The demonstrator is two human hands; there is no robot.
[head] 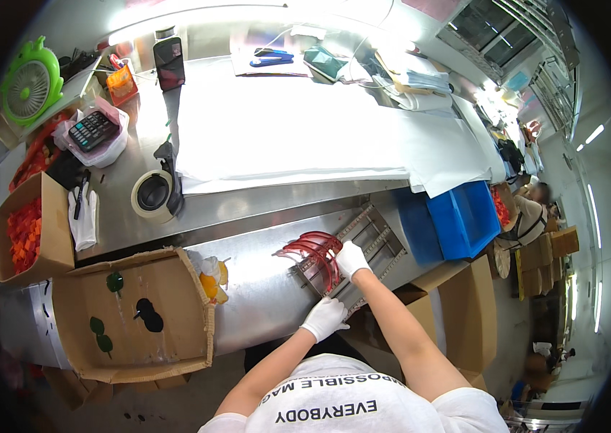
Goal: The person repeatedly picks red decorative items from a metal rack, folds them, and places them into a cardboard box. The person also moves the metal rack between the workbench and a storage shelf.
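Observation:
A metal rack (373,233) with rows of small notches lies slanted on the steel table in front of me. Several curved red translucent plastic pieces (311,246) stand side by side at its left end. My right hand (352,261), in a white glove, is at the right side of the red pieces, over the rack; its fingertips are hard to make out. My left hand (325,318), also gloved in white, touches the rack's near left corner, and whether it grips the frame or a piece cannot be told.
A shallow cardboard box (138,373) with green and black lens-like pieces stands left. Blue bins (462,222) are right, near an open carton (465,314). White paper (284,130), a tape dispenser (156,195) and a box of red pieces (56,216) lie beyond. A person (527,214) is at far right.

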